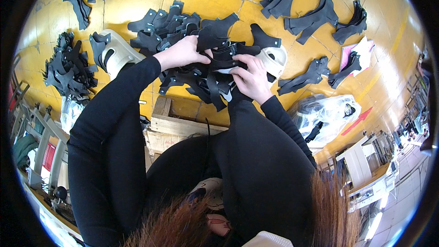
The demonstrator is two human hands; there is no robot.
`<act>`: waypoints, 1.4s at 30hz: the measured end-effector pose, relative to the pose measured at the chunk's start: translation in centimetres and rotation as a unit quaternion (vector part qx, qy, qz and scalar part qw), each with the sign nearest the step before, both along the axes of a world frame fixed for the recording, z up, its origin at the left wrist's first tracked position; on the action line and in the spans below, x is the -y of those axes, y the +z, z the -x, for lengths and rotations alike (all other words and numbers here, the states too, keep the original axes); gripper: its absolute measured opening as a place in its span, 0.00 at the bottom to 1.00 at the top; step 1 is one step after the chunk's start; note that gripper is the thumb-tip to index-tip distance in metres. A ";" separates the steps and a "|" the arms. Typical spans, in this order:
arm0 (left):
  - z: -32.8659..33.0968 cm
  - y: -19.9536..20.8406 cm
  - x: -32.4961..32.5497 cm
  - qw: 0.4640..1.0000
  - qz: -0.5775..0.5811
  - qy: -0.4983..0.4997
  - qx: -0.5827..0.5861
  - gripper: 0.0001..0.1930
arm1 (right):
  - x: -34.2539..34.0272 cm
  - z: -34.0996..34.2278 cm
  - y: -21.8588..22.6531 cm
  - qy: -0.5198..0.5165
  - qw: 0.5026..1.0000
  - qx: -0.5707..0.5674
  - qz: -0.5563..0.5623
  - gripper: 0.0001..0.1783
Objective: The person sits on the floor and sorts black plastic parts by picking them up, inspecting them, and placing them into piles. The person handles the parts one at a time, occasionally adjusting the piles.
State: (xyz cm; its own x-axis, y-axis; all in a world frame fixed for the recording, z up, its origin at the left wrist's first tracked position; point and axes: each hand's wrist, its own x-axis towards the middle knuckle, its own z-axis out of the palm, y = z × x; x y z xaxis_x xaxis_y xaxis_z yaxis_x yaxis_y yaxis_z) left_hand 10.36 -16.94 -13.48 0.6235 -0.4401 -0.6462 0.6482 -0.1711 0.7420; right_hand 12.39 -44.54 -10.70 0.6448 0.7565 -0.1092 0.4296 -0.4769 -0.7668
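Both my hands are over a heap of black, curved, cut fabric-like pieces [157,29] on the floor between my feet. My left hand [180,54] is closed on black pieces near the heap's middle, with thumb and fingers pinching their edge. Opposite it, my right hand [251,77] grips a black piece with a pale grey underside [224,70], its fingers bent around the edge. Several more black pieces lie layered between the two hands. Small light tags show on many of them. Some fingertips are hidden behind the pieces.
Beige clogs [120,50] are on my feet beside the heap. A second dark pile [68,66] lies at left. Fanned black stacks [313,16] lie at right, near a clear plastic bag [327,112]. A wooden crate [173,126] stands below the heap.
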 end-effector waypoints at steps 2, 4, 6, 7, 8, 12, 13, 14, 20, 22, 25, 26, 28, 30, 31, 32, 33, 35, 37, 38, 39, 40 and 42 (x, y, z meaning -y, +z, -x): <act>-0.3 2.1 0.4 0.998 0.008 0.017 -0.053 0.12 | 0.4 0.1 -0.3 -0.002 0.999 -0.034 -0.011 0.08; 0.6 3.0 0.6 0.992 0.006 0.043 0.120 0.08 | -0.1 -0.5 0.1 -0.009 0.999 0.000 -0.032 0.08; 1.8 3.8 -0.1 0.961 -0.060 -0.073 0.260 0.09 | 0.0 -0.4 0.0 -0.009 0.999 -0.028 -0.023 0.08; 2.2 4.2 -0.1 0.966 -0.062 -0.106 0.226 0.10 | 0.0 -0.4 -0.1 -0.009 0.999 -0.041 -0.018 0.08; 2.5 4.0 -0.3 0.965 -0.047 -0.118 0.230 0.09 | 0.2 -0.4 -0.5 0.012 0.998 -0.054 -0.023 0.08; 2.7 4.7 -0.5 0.974 0.044 -0.128 0.183 0.08 | 0.5 -0.3 -0.6 0.043 0.997 -0.061 0.014 0.06; 2.8 5.0 -0.7 0.975 0.059 -0.137 0.166 0.08 | 0.0 -0.6 -0.3 0.048 0.998 -0.049 0.004 0.06; 3.0 5.2 -0.7 0.973 0.044 -0.145 0.175 0.09 | -0.3 -0.7 -0.1 0.053 0.998 -0.037 -0.006 0.05; 3.3 5.2 -0.4 0.971 -0.008 -0.163 0.176 0.11 | -1.4 -1.0 0.7 0.074 0.997 -0.028 -0.011 0.07; 3.3 4.9 -0.5 0.968 -0.012 -0.167 0.185 0.11 | -2.4 -1.3 0.9 0.046 0.998 -0.026 -0.021 0.05; 3.2 5.2 -0.5 0.964 -0.017 -0.182 0.192 0.13 | -3.1 -1.4 0.1 0.004 0.997 -0.022 -0.071 0.05; 3.2 5.3 -0.4 0.960 -0.017 -0.185 0.210 0.14 | -3.3 -1.4 -0.4 0.000 0.994 -0.052 -0.091 0.06; 3.1 5.6 -0.4 0.952 -0.016 -0.185 0.243 0.15 | -4.3 -1.8 -0.6 -0.019 0.983 -0.143 -0.109 0.08; 3.4 6.1 -0.3 0.955 -0.036 -0.194 0.223 0.13 | -6.2 -2.2 0.2 -0.038 0.984 -0.138 -0.110 0.12; 3.3 6.3 -0.3 0.955 -0.045 -0.198 0.216 0.13 | -6.6 -2.4 0.2 -0.001 0.989 -0.126 -0.080 0.13; 3.5 6.2 -0.2 0.954 -0.056 -0.173 0.239 0.11 | -6.7 -2.4 0.0 0.036 0.992 -0.113 -0.050 0.14; 3.5 6.2 -0.4 0.957 -0.058 -0.184 0.219 0.10 | -6.8 -2.4 -0.3 0.073 0.992 -0.100 -0.020 0.15; 2.6 6.5 -0.6 0.960 -0.054 -0.206 0.183 0.09 | -6.3 -1.9 -2.1 0.073 0.994 -0.086 0.003 0.14; 1.8 7.4 -1.5 0.973 -0.025 -0.202 0.112 0.08 | -6.4 -1.4 -2.8 0.047 0.994 -0.096 -0.005 0.13; 1.5 8.0 -2.2 0.974 -0.021 -0.197 0.107 0.08 | -6.4 -1.2 -2.6 0.039 0.994 -0.100 0.001 0.13; 1.3 8.8 -3.1 0.976 -0.017 -0.192 0.102 0.09 | -6.4 -0.8 -2.4 0.031 0.994 -0.103 0.007 0.13; 0.4 11.0 -4.2 0.983 -0.041 -0.161 0.080 0.10 | -6.3 -0.6 -2.1 0.012 0.994 -0.111 0.010 0.12; 0.6 13.4 -6.3 0.992 -0.057 -0.021 0.106 0.09 | -5.7 -0.6 -1.9 0.009 0.992 -0.123 0.014 0.11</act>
State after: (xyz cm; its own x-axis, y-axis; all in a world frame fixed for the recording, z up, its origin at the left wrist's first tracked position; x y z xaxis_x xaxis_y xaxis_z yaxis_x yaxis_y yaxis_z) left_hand 9.73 -10.65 -0.04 0.7337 -0.4001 -0.5491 0.4697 -0.2852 0.8355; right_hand 12.99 -38.84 -12.61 0.5818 0.7628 -0.2823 0.2400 -0.4927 -0.8365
